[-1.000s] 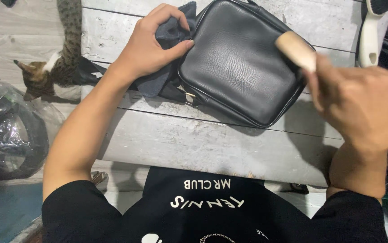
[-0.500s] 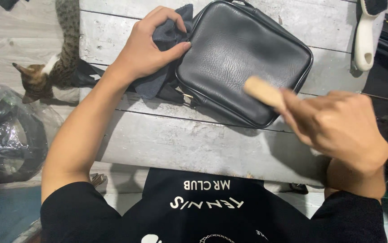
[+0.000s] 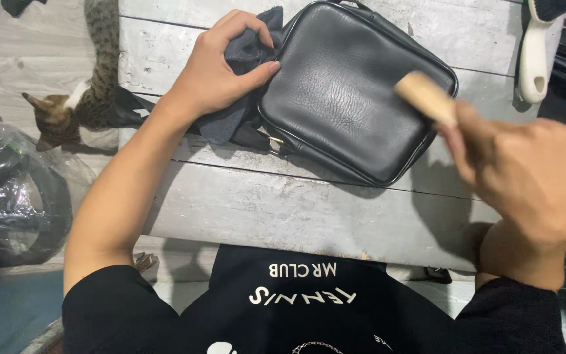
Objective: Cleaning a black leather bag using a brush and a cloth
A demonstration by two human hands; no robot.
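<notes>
Head view: black leather rectangular bag [image 3: 355,92] flat on grey plank table [image 3: 283,210]. Left hand [image 3: 221,69] fingers pin dark cloth [image 3: 247,52] at bag's left edge; right hand [image 3: 525,170], fingers closed round wooden-handled brush [image 3: 424,97], swung back up from bag's near edge to its right side, brushing ongoing.

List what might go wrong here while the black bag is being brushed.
1. The black bag lies near the front edge of the table, pinned only by the left hand at one side; a hard stroke might slide it off.
2. The right hand grips the wooden brush by its end; it may slip.
</notes>
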